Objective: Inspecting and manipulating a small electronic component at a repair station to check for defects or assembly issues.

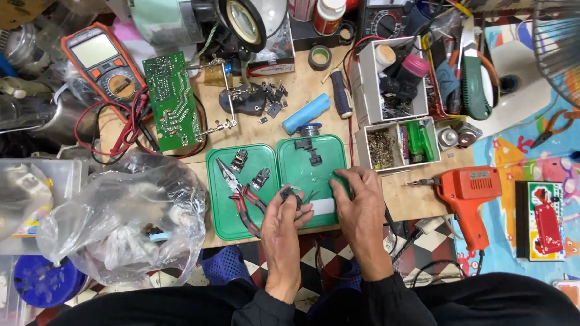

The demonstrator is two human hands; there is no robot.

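— What has the left hand (281,225) got?

— A small black component (287,194), pinched in its grip between thumb and fingertips, just above the right-hand green tray (322,152); thin leads stick out of it.

— And the right hand (364,208)?

— Fingers loosely spread, resting on that tray's edge, holding nothing; red-handled pliers (239,191) lie on the left tray (222,218); an orange soldering gun (467,194) sits well apart on the worktop (402,200).

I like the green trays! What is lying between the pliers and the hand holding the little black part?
In the head view, only bare green tray lies between the pliers and the left hand pinching the small black part.
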